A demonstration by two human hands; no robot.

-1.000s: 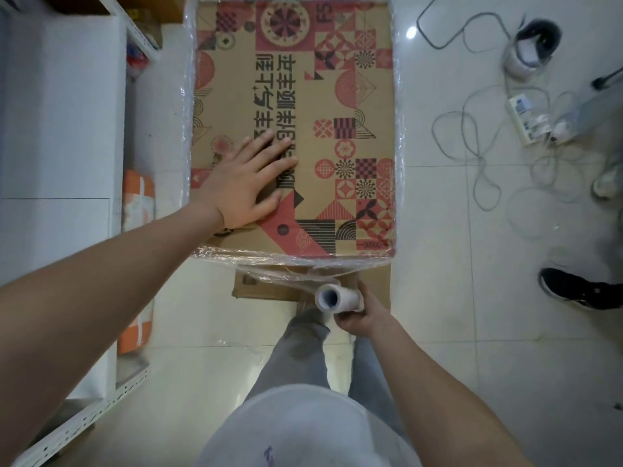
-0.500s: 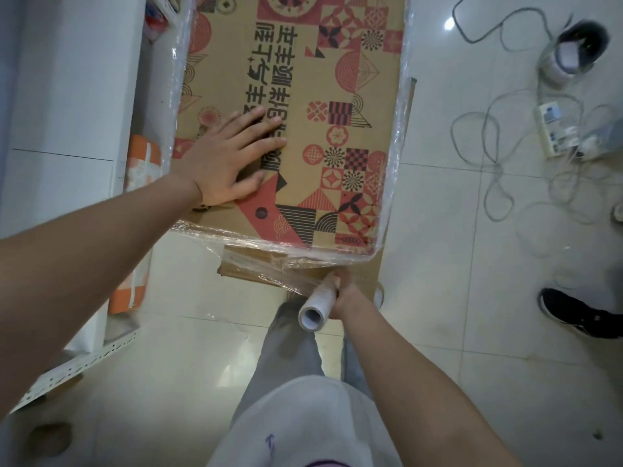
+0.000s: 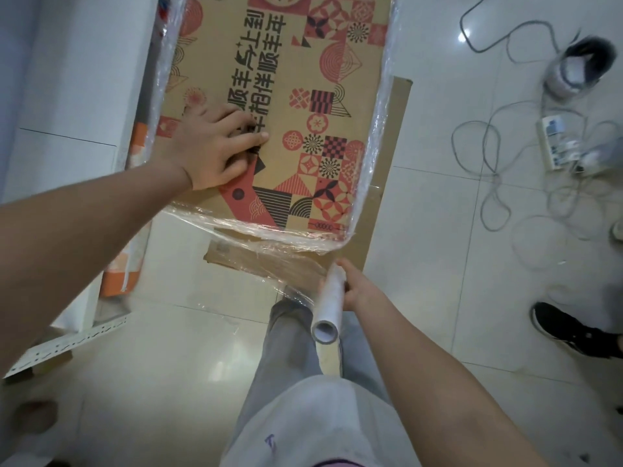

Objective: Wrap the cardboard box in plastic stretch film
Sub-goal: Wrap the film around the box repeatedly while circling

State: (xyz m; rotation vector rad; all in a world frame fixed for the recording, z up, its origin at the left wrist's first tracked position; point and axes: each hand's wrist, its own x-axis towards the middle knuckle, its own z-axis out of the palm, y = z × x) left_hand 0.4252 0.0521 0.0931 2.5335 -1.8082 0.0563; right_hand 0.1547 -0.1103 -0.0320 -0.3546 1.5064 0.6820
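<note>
A large brown cardboard box [image 3: 303,79] printed with red and black patterns fills the upper middle of the view. Clear stretch film [image 3: 269,234] runs along its near, left and right edges. My left hand [image 3: 215,146] presses flat on the box top near its front left. My right hand [image 3: 357,288] grips the white stretch film roll [image 3: 328,305] just below the box's front right corner. A sheet of film stretches from the roll up to the box's near side.
A flat piece of cardboard [image 3: 387,183] lies on the tiled floor under the box. A white shelf unit [image 3: 67,79] stands at the left with an orange pack [image 3: 131,230] beside it. Cables and a power strip [image 3: 553,143] lie at the right. Someone's black shoe [image 3: 569,328] is at the right.
My right hand has swung the roll from lying across the box's front to pointing toward me, moving right toward the front right corner. The film sheet has lengthened. The view has shifted closer.
</note>
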